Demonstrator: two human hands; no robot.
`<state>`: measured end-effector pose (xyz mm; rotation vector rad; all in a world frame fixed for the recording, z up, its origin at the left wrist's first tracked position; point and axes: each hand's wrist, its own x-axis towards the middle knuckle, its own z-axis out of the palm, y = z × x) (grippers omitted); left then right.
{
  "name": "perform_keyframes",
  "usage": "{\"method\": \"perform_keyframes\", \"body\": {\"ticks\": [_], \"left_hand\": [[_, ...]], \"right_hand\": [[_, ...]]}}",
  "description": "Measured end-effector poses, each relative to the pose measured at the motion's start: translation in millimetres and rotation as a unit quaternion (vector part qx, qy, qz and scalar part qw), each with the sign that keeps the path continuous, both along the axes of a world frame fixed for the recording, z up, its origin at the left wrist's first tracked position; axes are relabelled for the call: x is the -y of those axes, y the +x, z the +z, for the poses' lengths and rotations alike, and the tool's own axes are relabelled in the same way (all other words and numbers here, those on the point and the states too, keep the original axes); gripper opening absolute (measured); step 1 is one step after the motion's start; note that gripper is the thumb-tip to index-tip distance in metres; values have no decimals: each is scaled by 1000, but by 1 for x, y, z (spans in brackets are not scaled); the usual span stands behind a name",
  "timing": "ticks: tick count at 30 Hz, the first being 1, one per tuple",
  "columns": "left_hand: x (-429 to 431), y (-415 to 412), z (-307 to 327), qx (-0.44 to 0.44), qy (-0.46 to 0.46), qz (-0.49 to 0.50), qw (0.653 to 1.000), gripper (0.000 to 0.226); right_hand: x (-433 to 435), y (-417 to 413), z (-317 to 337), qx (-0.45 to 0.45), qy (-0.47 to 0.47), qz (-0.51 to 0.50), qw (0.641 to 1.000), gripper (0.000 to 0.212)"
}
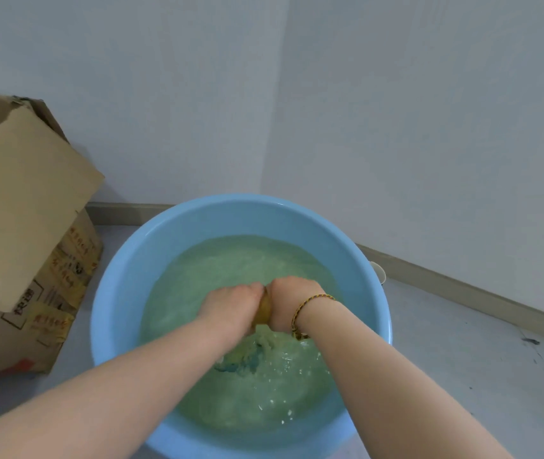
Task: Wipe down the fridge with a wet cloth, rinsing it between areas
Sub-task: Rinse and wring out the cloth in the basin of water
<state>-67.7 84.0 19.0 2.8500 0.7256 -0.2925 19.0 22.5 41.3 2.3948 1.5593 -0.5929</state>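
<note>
While the left hand (231, 306) and right hand (294, 301) clench the cloth (264, 309) between them, we judge it soft, sodden and slippery; hold the bunched middle firmly. Below the grip, its tail appears to trail into the basin (121, 260) water.

1. A pale grey floor (462, 359) runs into a corner of the room.
2. A blue basin (115, 293) holding water sits on it.
3. An open cardboard box (25, 210) stands just left of the basin.
4. Something small and white (379, 272) shows behind the basin's right side.
</note>
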Motion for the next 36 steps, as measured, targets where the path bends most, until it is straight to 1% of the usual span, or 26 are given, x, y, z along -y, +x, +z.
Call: {"method": "perform_keyframes", "body": {"ticks": [1, 3, 5, 7, 9, 10, 11, 12, 13, 14, 15, 16, 17, 18, 19, 20, 22, 23, 24, 25, 26, 28, 29, 31, 34, 36], "left_hand": [[-2, -1, -1, 19, 31, -30, 999, 36], [-5, -1, -1, 62, 52, -51, 995, 34], [-4, -1, 1, 92, 22, -11, 995, 42], [-3, -2, 2, 131, -37, 78, 988, 54], [-5, -4, 5, 176, -95, 173, 964, 75], [-4, -6, 10, 193, -149, 222, 944, 90], [-4, -8, 15, 216, -242, 274, 906, 103], [-1, -10, 22, 248, -359, 322, 840, 112], [0, -10, 25, 276, -484, 360, 749, 116], [2, -7, 26, 303, -585, 382, 648, 115], [0, -6, 26, 314, -657, 393, 561, 111], [-1, -4, 26, 328, -703, 396, 492, 101], [-4, -2, 25, 352, -728, 394, 437, 77], [-7, 0, 26, 377, -738, 397, 396, 44], [-7, 1, 29, 399, -739, 399, 368, 27], [-7, 2, 34, 420, -735, 396, 354, 24], [-10, 5, 43, 473, -729, 371, 326, 15], [-12, 6, 46, 498, -724, 355, 319, 16], [-11, 7, 49, 519, -715, 336, 327, 22], [-12, 7, 52, 533, -698, 322, 354, 26], [-14, 8, 53, 543, -677, 306, 393, 27], [-20, 12, 55, 548, -640, 272, 464, 20], [-23, 13, 58, 549, -622, 266, 491, 18], [-26, 14, 56, 549, -582, 265, 539, 20], [-26, 14, 49, 518, -554, 255, 600, 27], [-24, 12, 42, 501, -549, 247, 621, 32]], "right_hand": [[1, 2, 0, -62, -11, -44, 997, 7], [1, 6, 8, -154, -31, -113, 981, 21], [0, 10, 18, -185, -39, -156, 970, 30], [-2, 10, 25, -175, -18, -187, 966, 32], [-1, 7, 27, -98, 19, -181, 978, 27], [1, 5, 29, -46, 36, -167, 984, 25], [3, 2, 29, 11, 54, -154, 987, 23], [6, 0, 27, 75, 93, -134, 984, 24], [7, -2, 23, 146, 162, -100, 971, 26], [7, -3, 16, 233, 251, -50, 938, 25], [6, -5, 9, 288, 344, -17, 893, 16], [5, -6, 0, 299, 438, 20, 848, 7], [3, -7, -7, 307, 517, 60, 796, 9], [1, -8, -11, 298, 556, 94, 770, 13], [-1, -10, -13, 275, 587, 113, 753, 16], [-2, -13, -10, 252, 610, 115, 743, 19], [-6, -24, -11, 189, 636, 44, 747, 27], [-6, -31, -10, 149, 638, -21, 755, 31], [-5, -40, -7, 92, 630, -100, 765, 30], [-3, -46, -2, 22, 610, -175, 772, 23], [-3, -49, 4, -61, 575, -229, 783, 17], [-5, -49, 10, -190, 483, -304, 799, 11], [-6, -46, 11, -214, 450, -314, 808, 4], [-11, -42, 11, -244, 408, -312, 823, 20], [-11, -47, 3, -360, 360, -336, 793, 28], [-8, -49, -3, -418, 335, -345, 771, 31]]}}
